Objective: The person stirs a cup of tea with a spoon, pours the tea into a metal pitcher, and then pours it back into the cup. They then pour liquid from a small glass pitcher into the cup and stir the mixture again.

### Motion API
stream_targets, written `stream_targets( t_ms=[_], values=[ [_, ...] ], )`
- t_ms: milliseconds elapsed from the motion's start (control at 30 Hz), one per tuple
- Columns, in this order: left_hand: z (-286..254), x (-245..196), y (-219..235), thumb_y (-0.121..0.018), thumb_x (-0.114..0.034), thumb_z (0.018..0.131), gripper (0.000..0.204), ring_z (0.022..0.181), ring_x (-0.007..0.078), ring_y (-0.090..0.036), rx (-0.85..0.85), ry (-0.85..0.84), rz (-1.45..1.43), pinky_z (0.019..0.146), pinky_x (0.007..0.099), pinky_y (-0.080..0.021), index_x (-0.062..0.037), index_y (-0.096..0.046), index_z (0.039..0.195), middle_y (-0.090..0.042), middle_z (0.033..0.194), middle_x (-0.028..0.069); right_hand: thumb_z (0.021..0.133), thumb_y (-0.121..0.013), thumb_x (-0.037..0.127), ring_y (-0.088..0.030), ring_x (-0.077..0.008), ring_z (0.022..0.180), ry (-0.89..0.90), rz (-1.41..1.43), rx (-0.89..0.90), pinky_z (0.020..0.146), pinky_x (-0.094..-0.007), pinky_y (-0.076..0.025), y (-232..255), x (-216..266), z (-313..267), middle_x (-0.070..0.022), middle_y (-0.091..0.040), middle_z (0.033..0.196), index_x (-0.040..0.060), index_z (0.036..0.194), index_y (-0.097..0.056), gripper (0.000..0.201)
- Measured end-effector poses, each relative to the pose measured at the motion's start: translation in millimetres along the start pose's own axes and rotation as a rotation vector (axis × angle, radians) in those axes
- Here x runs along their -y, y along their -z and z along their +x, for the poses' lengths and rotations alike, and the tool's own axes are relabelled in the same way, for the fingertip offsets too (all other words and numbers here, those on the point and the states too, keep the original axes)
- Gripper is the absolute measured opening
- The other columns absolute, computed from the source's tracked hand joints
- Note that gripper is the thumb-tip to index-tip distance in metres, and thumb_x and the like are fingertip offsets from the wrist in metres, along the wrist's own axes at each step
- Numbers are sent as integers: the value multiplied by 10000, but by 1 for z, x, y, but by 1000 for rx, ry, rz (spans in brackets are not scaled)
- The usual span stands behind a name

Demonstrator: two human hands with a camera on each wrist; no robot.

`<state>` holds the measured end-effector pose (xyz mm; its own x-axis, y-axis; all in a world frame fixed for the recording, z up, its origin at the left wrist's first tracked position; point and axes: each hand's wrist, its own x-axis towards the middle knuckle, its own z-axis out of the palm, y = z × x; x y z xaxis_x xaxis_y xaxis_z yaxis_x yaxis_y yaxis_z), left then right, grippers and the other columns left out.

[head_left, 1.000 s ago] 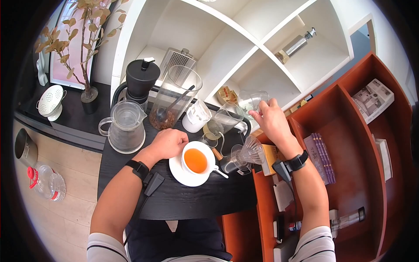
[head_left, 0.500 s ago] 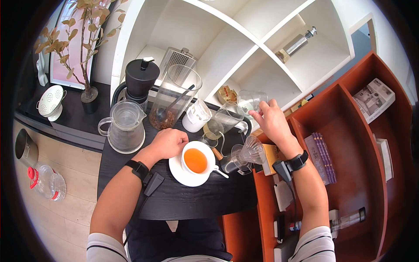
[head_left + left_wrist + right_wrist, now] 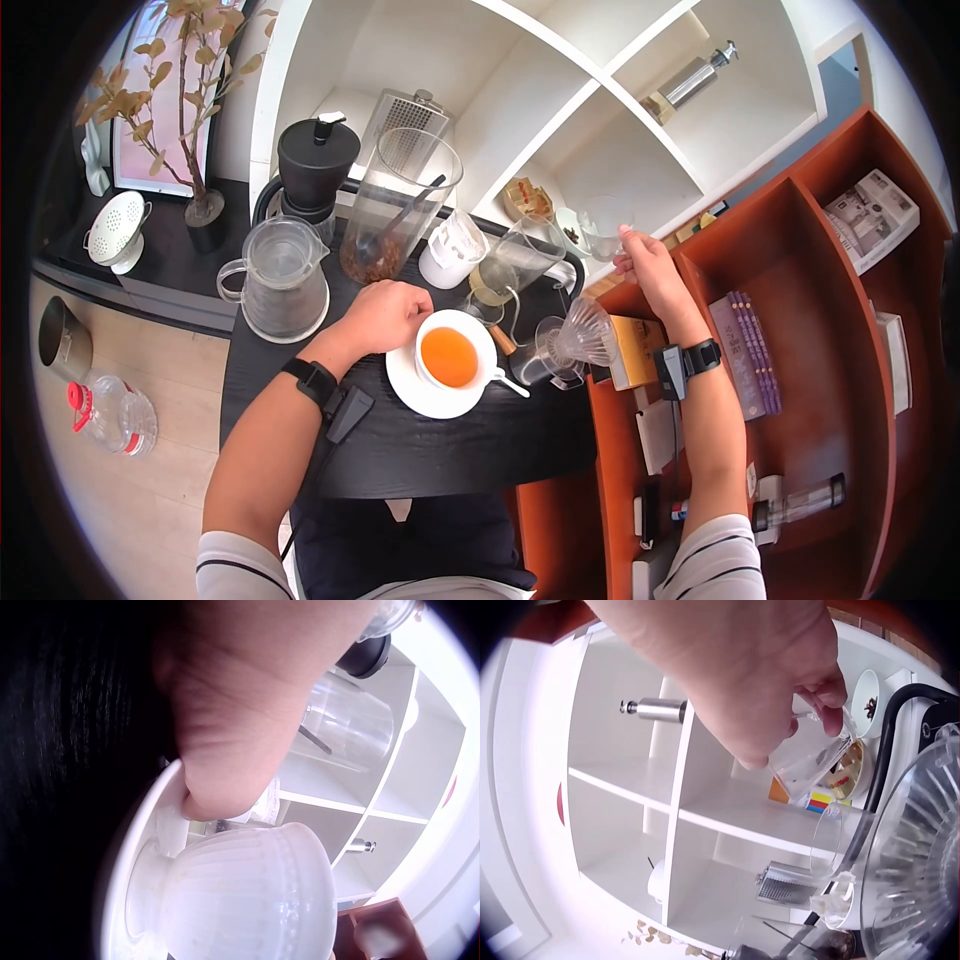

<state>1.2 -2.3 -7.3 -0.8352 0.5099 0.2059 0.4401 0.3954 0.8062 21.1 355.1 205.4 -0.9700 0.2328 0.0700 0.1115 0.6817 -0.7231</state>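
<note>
Head view: the right hand (image 3: 652, 272) grips with curled fingers a clear glass (image 3: 602, 232), leftward from them, near the far right corner of the counter (image 3: 460, 460); the left hand (image 3: 387, 314) pinches the saucer (image 3: 402, 386) at its far left edge.

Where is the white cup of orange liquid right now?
In the head view, the cup sits mid-frame on the white saucer, just right of the left hand.

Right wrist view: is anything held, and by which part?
The right hand holds a clear glass vessel at its side; whether by a handle cannot be told.
</note>
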Motion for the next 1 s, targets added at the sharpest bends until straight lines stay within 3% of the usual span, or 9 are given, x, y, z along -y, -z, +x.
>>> stream_targets(
  t_ms=[133, 300, 400, 433, 667, 733, 800, 1000],
  values=[
    [0, 0, -1, -729, -208, 927, 160, 810, 334, -759, -1, 11, -17, 765, 438, -579, -63, -791, 952, -777, 839, 141, 1066, -633, 548, -623, -148, 719, -163, 180, -30, 623, -256, -486, 7, -48, 11, -90, -656, 876, 22, 1023, -600, 528],
    [1, 0, 0, -732, -208, 929, 157, 804, 329, -757, 7, 13, -11, 759, 433, -578, -63, -790, 950, -777, 838, 137, 1061, -656, 476, -662, -203, 782, -328, 405, 66, 652, -299, -516, -4, -103, 16, -53, -583, 862, 15, 1090, -572, 469],
    [1, 2, -3, -743, -168, 918, 127, 755, 296, -745, -4, -1, -14, 718, 411, -565, -58, -787, 967, -765, 808, 120, 1056, -675, 417, -664, -241, 843, -376, 503, 103, 786, -375, -603, -13, -131, 25, -79, -557, 1004, 1, 1164, -545, 449],
    [1, 2, -3, -754, -126, 904, 112, 709, 264, -734, -18, -16, -18, 680, 391, -553, -53, -783, 984, -753, 779, 105, 1056, -675, 417, -664, -241, 843, -378, 506, 106, 786, -375, -603, -15, -134, 26, -79, -557, 1004, 1, 1164, -545, 449],
    [1, -1, -1, -756, -128, 908, 113, 703, 258, -734, -5, -1, -10, 674, 388, -551, -49, -780, 985, -750, 775, 107, 1074, -633, 394, -688, -241, 859, -488, 401, 175, 738, -385, -610, -28, -130, 26, -121, -609, 1097, -36, 1253, -558, 471],
    [1, -3, 2, -735, -213, 938, 152, 793, 311, -753, 35, 28, -11, 741, 423, -576, -73, -789, 962, -773, 830, 119, 1082, -614, 398, -698, -239, 862, -506, 391, 202, 729, -385, -613, -29, -136, 28, -144, -631, 1133, -39, 1260, -564, 474],
    [0, -4, 2, -736, -213, 938, 152, 790, 311, -751, 33, 29, -9, 741, 423, -574, -72, -788, 961, -772, 828, 118, 1085, -549, 481, -765, -275, 838, -436, 336, 197, 766, -427, -635, -29, -147, 30, -213, -784, 1074, -50, 1320, -581, 582],
    [0, -2, 0, -747, -170, 922, 128, 745, 288, -740, 13, 16, -6, 708, 405, -560, -58, -784, 970, -757, 796, 114, 1085, -587, 526, -776, -276, 910, -483, 334, 286, 804, -428, -641, -25, -137, 21, -187, -788, 1107, -43, 1366, -563, 635]
  ],
)
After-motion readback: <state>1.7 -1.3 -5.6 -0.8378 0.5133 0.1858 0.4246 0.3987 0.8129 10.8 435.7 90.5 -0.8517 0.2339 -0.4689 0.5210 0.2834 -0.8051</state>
